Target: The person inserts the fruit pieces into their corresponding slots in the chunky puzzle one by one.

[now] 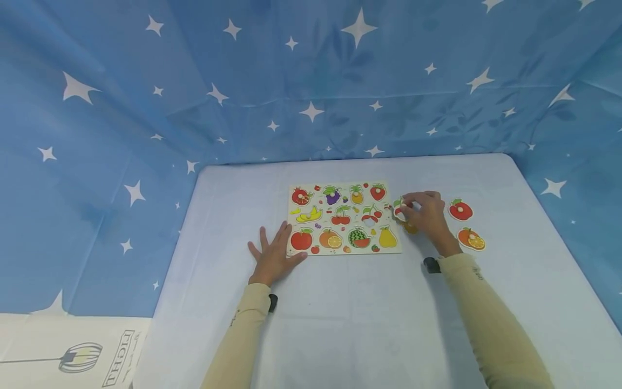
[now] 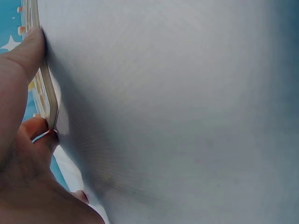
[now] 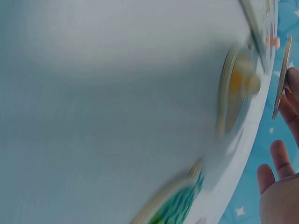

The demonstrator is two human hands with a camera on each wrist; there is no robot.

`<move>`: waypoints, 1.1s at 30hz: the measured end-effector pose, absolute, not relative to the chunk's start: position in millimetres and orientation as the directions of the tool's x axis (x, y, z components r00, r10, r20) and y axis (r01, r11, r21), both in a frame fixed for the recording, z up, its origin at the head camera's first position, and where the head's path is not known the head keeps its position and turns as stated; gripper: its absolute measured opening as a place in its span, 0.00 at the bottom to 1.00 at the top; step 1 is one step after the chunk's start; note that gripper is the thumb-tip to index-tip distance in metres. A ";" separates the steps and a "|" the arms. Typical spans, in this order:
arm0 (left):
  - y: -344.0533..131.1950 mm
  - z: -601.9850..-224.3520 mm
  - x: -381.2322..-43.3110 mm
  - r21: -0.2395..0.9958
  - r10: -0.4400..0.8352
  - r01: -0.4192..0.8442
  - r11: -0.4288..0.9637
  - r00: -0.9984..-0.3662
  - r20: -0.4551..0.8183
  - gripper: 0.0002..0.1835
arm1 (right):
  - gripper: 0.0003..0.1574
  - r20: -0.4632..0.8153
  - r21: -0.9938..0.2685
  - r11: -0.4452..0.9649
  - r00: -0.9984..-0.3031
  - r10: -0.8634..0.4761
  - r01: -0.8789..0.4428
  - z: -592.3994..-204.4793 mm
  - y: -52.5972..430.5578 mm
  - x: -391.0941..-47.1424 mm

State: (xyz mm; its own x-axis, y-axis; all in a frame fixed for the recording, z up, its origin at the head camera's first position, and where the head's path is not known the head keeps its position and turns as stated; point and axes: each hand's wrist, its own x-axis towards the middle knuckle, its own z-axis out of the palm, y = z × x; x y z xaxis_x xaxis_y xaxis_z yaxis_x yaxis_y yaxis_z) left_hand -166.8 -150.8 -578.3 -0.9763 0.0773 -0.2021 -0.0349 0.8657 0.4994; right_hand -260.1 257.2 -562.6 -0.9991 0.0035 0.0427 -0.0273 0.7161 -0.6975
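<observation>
A fruit puzzle board lies on the table, its slots showing printed or fitted fruits. My left hand rests at the board's lower left corner with fingers spread. Its thumb touches the board's edge in the left wrist view. Just off the board's right side, my right hand pinches a thin fruit piece with a green leaf and red and white colouring. In the right wrist view this piece is raised and seen edge-on. Beneath that hand lies an orange-brown piece, partly hidden.
To the right of the hand lie a red fruit piece and an orange piece. A blurred green-striped piece shows low in the right wrist view. Blue star-patterned cloth hangs behind the white table.
</observation>
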 end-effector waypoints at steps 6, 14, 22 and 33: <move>-150.2 -575.7 -166.2 0.504 0.078 -0.034 0.863 -0.977 -0.200 0.53 | 0.07 0.086 -0.685 0.722 -0.994 -0.060 -0.103 -561.0 235.0 -263.4; -150.2 -574.6 -165.9 0.516 0.080 -0.031 0.856 -0.978 -0.192 0.53 | 0.07 0.067 -0.694 0.710 -0.993 -0.099 -0.118 -563.3 213.7 -264.1; -151.0 -576.3 -167.1 0.511 0.089 -0.025 0.859 -0.977 -0.196 0.52 | 0.05 0.108 -0.644 0.741 -0.982 -0.155 -0.188 -569.5 198.2 -266.1; -150.5 -575.2 -165.6 0.521 0.087 -0.027 0.853 -0.977 -0.193 0.53 | 0.09 0.112 -0.576 0.796 -0.982 -0.151 -0.189 -575.7 184.5 -266.5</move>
